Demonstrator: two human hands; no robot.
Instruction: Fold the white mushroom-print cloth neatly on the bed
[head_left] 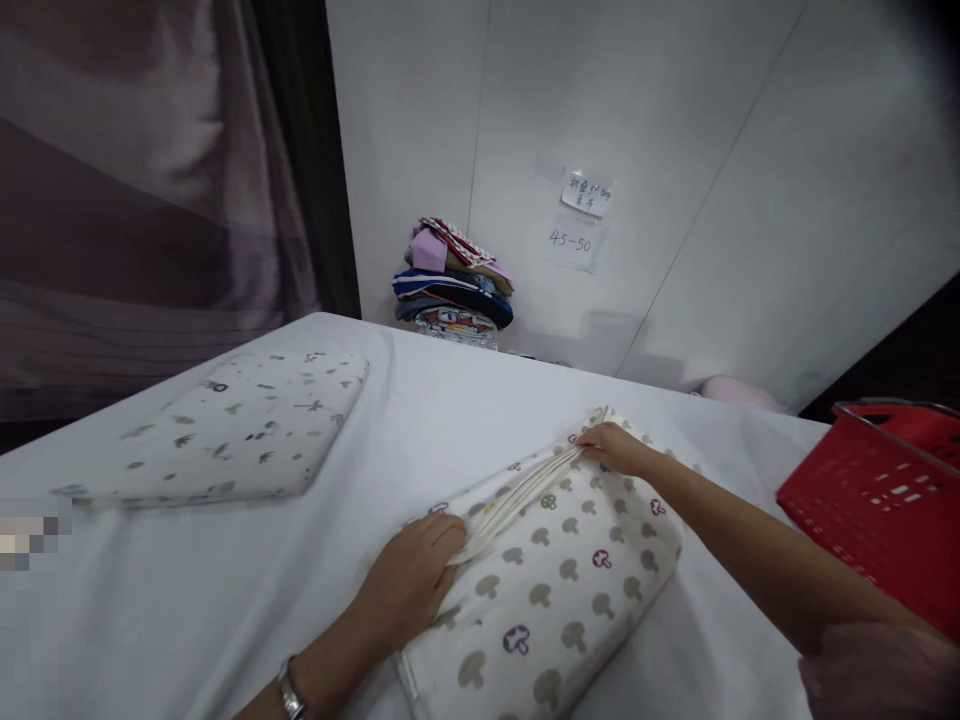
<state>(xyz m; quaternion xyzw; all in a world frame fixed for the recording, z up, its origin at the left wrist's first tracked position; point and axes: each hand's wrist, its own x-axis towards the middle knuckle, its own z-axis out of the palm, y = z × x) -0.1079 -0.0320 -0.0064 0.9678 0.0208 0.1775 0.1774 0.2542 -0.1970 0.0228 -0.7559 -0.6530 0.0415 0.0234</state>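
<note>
A white cloth with grey and coloured mushroom prints (540,595) lies folded in layers on the white-covered table (442,395). My left hand (418,570) is closed on the near-left end of its layered edge, the fingertips tucked partly out of sight. At the far end of the same edge, my right hand (609,446) pinches the layers. Between both hands the stacked edges run in a slanting line, slightly raised. A silver bracelet (291,690) circles my left wrist.
Another folded white cloth with small leaf-like prints (255,430) lies on the table's left. A red basket (877,510) stands at the right edge. Behind the table, a stack of folded fabrics (454,285) rises against the wall, near paper signs (581,215). A purplish curtain (150,200) hangs left.
</note>
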